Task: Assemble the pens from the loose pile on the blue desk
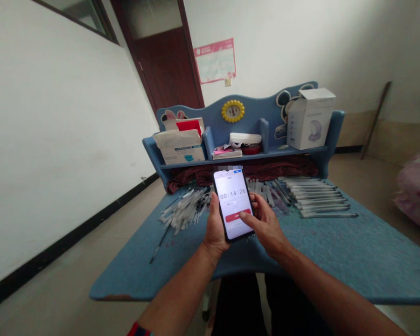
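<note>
A smartphone (234, 198) is held upright over the front of the blue desk, its lit screen showing a timer at 00:14:26 above a red button. My left hand (216, 226) is closed around the phone's left and lower edge. On the other side, my right hand (266, 221) grips the right edge, with the thumb lying on the red button. Behind the phone, a loose heap of thin pen-like sticks (187, 210) spreads to the left. A neater row of similar sticks (318, 198) lies to the right. The fingers behind the phone are partly hidden.
The blue desk (126, 266) carries a shelf (203, 162) with an open carton (184, 149), a yellow flower-shaped clock (233, 111) and a white box (311, 119). Dark red checked cloth (283, 170) lies under the shelf. Pink bedding (415, 191) is at far right.
</note>
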{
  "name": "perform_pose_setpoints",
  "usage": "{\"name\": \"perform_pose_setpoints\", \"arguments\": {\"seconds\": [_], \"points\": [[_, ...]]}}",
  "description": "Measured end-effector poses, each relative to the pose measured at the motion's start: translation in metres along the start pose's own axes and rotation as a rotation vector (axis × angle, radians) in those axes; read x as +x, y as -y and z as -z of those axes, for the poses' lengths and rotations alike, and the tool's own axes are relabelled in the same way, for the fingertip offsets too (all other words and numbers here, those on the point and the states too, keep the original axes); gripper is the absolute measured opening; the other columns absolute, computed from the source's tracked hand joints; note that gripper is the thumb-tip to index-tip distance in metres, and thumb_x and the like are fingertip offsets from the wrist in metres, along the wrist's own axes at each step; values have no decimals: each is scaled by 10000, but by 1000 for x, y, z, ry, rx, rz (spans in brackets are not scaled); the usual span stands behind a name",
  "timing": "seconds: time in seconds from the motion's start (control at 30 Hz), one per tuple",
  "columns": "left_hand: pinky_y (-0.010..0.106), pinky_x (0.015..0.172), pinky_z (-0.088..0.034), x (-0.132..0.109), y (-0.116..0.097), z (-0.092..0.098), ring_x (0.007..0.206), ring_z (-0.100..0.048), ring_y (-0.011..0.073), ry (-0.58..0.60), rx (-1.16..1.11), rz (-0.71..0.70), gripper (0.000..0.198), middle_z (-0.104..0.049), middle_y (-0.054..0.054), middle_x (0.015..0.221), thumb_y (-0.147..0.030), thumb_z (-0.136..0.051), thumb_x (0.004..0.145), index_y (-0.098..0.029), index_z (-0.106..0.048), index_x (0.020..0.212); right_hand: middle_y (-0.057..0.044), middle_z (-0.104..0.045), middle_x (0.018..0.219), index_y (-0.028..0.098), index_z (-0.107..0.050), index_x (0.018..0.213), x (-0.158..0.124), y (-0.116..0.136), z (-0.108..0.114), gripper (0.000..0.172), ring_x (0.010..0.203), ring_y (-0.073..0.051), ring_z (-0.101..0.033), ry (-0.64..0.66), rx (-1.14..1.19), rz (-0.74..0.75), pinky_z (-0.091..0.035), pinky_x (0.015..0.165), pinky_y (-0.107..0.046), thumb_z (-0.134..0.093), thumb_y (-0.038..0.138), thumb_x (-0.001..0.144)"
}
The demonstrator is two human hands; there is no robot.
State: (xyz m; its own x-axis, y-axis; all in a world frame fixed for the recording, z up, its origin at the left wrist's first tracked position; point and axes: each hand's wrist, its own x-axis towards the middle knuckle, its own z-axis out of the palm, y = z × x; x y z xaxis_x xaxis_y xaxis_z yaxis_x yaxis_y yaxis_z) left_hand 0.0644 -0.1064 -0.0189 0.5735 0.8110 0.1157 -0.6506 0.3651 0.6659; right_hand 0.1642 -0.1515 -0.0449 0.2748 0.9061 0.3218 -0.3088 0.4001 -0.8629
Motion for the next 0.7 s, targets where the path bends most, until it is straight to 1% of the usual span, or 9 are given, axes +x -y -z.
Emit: {"name": "perform_pose_setpoints", "arguments": {"seconds": [0.13,0.37,0.5,0.7], "points": [[444,868,-491,-1,0,0,916,-658,316,24,23,33,743,-685,205,1007,-659,-373,843,-34,-581,1187,2,-618,925,244,-511,1087,1,0,0,437,833,-166,-596,-7,-21,16,-480,716,-274,-700,258,693],[431,843,-506,-3,-1,0,901,-664,318,27,37,52,760,-696,204,956,-676,-365,835,-24,-604,1143,12,-600,875,240,-509,1081,0,2,-1,434,794,-156,-583,-26,-24,-2,-469,686,-259,-696,252,689],[425,812,-521,-3,-1,-1,883,-671,311,38,35,47,734,-687,214,1000,-663,-371,841,-35,-610,1135,6,-613,887,238,-519,1081,0,4,-1,388,797,-160,-591,-18,1,2,-471,679,-259,-666,280,725],[434,783,-532,-2,-2,-1,872,-673,307,22,12,53,704,-684,202,1020,-652,-355,853,-66,-601,1154,0,-614,899,230,-547,1092,1,3,2,330,799,-165,-598,-15,-13,7,-478,670,-262,-610,299,776]]}}
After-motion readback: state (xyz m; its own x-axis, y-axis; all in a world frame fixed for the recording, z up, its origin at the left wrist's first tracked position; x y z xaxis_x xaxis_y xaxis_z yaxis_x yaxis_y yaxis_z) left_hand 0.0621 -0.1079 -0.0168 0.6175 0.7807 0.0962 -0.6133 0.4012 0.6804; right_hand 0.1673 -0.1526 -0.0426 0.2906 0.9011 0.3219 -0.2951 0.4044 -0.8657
